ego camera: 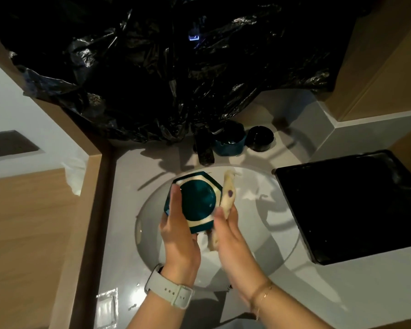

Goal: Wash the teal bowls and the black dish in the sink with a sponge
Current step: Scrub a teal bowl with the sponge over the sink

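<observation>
A teal hexagonal bowl [198, 201] is held bottom-up over the white sink [266, 233]. My left hand [178, 233] grips its left side, thumb lying across the underside. My right hand [233, 238] holds a pale, soapy sponge [228, 194] pressed against the bowl's right edge. White foam rings the bowl's base. A second teal bowl [229, 144] stands on the counter behind the sink, with a black dish [260, 138] to its right.
A black faucet [203, 148] rises behind the sink. A large black tray [351, 207] lies on the counter to the right. Black plastic sheeting [166, 67] hangs over the back wall. A small clear packet [107, 307] sits on the counter's front left.
</observation>
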Action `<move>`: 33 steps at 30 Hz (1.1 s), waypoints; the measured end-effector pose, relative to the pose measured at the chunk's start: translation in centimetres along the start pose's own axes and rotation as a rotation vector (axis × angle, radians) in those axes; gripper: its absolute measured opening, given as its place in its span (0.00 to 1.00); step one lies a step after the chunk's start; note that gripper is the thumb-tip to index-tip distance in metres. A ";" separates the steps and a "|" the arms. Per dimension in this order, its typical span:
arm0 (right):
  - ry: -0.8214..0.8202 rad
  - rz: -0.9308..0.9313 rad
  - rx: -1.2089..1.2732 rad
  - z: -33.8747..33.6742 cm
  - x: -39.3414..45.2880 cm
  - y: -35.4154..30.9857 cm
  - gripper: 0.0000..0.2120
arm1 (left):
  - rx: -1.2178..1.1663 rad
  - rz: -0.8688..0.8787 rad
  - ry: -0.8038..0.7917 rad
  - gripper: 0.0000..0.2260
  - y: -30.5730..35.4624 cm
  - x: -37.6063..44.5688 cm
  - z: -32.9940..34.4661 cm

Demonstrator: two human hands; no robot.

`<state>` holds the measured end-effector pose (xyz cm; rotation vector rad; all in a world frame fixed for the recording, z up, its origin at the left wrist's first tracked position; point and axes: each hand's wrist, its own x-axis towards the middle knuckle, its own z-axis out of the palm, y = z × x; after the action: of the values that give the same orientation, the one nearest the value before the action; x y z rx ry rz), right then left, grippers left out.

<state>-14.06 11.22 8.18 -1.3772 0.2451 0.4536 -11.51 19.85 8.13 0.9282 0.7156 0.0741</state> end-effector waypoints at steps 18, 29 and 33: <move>0.022 -0.077 0.340 -4.8 2.5 -4.4 0.12 | 0.421 -0.189 -0.362 0.30 1.1 1.2 -0.2; -0.039 -0.351 -0.651 -2.9 -0.4 -5.2 0.23 | -0.140 -0.578 -0.382 0.25 0.2 0.9 -0.5; 0.133 -0.545 -0.790 -6.0 0.4 -6.7 0.24 | -0.303 -0.802 -0.457 0.36 1.1 1.8 -1.6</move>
<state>-10.16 4.57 12.87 -2.1616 -0.2374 -0.0216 -10.80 22.35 7.38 0.2979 0.5805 -0.7005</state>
